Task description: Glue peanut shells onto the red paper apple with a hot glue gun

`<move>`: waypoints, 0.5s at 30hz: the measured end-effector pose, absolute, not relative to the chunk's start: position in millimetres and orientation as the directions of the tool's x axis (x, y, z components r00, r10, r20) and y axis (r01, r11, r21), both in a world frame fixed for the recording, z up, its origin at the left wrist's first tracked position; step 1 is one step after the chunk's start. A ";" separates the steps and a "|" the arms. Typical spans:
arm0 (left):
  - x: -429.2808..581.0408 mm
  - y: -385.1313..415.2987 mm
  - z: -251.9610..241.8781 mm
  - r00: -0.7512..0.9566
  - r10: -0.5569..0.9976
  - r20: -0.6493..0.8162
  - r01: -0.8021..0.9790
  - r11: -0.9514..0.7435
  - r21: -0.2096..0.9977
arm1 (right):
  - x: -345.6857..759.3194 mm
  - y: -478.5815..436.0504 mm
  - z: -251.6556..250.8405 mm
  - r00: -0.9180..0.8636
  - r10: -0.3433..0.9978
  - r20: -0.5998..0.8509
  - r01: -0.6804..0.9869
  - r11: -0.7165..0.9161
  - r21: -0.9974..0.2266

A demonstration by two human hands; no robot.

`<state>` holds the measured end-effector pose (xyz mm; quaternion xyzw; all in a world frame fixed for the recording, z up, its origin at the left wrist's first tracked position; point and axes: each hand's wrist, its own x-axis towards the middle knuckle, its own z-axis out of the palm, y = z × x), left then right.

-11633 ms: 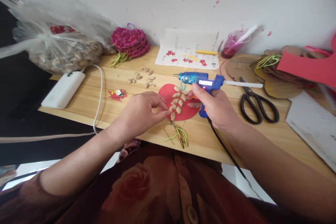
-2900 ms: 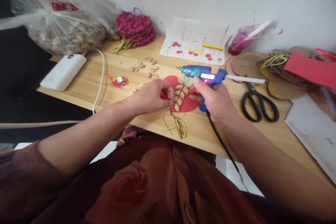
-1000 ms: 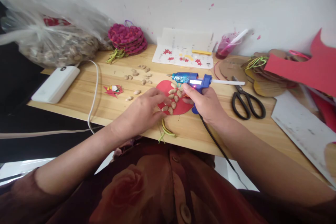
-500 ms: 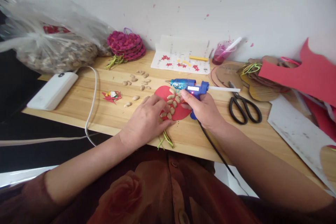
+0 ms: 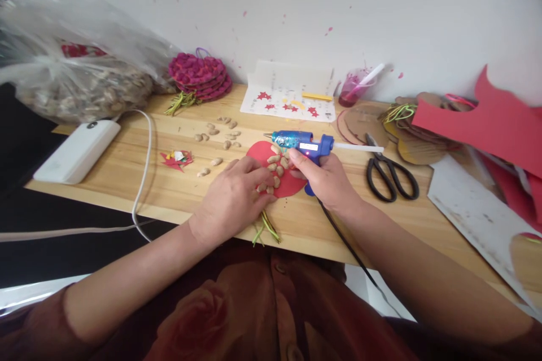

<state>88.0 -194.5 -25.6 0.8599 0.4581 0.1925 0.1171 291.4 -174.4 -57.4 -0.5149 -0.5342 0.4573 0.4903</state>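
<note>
A red round piece lies near the table's front edge with several peanuts on it and green strings below it. My left hand rests over its left side, fingers bent and close together at the peanuts; what they press or hold, if anything, is hidden. My right hand is wrapped round a blue glue gun, held above the right side of the red piece. The nozzle points left, and a white glue stick sticks out of the back.
Loose peanuts and red scraps lie left of the piece. Black scissors and cardboard shapes are at right. A white power bank, bag of peanuts, paper with stars and plastic cup stand farther off.
The whole view has shifted slightly. Both hands keep nearly the same place over the red piece, and the glue gun is still in my right hand.
</note>
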 end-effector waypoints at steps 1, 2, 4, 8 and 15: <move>88.0 -194.2 -25.9 0.504 0.834 0.223 0.744 -0.551 0.378 | 291.3 -174.5 -57.2 0.010 0.998 0.057 0.102 0.056 -0.993; 88.2 -193.8 -26.5 0.502 0.836 0.221 0.747 -0.548 0.377 | 291.2 -174.5 -56.9 0.010 0.998 0.063 0.101 0.062 -0.993; 88.6 -193.2 -28.4 0.500 0.838 0.218 0.750 -0.545 0.375 | 291.0 -174.5 -56.6 0.006 0.997 0.073 0.098 0.072 -0.993; 88.5 -193.4 -32.3 0.510 0.831 0.223 0.735 -0.555 0.390 | 291.4 -174.5 -57.0 0.002 0.998 0.065 0.096 0.065 -0.993; 72.9 -186.7 -23.2 0.519 0.837 0.173 0.631 -0.512 0.582 | 291.2 -174.9 -56.9 0.025 1.000 0.004 0.058 0.003 -0.998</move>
